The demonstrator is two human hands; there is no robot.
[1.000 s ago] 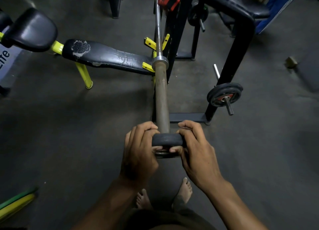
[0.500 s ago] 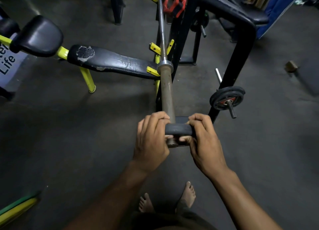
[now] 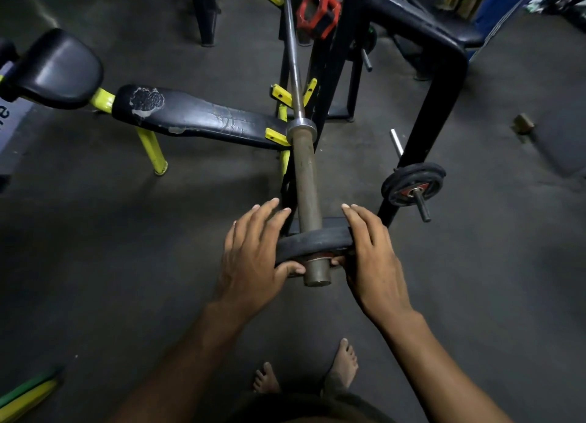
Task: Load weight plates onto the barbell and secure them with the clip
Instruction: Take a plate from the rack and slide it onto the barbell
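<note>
A small black weight plate (image 3: pixel 314 240) sits on the barbell sleeve (image 3: pixel 306 175), close to its near end, whose tip sticks out towards me. My left hand (image 3: pixel 250 257) lies at the plate's left side with fingers straight and its thumb pressing the plate's near face. My right hand (image 3: pixel 371 257) rests flat along the plate's right rim, thumb on the near face. A red clip (image 3: pixel 318 8) hangs on the rack by the bar, far up the frame.
A second small plate (image 3: pixel 412 184) hangs on a peg of the black rack (image 3: pixel 437 105) to the right. A worn black bench with yellow legs (image 3: pixel 203 118) lies to the left of the bar. My bare feet (image 3: pixel 341 365) stand below the sleeve end.
The plate has slid further up the sleeve, so the sleeve tip now pokes out. Both hands have gone from curled round the plate's rim to straight fingers against it.
</note>
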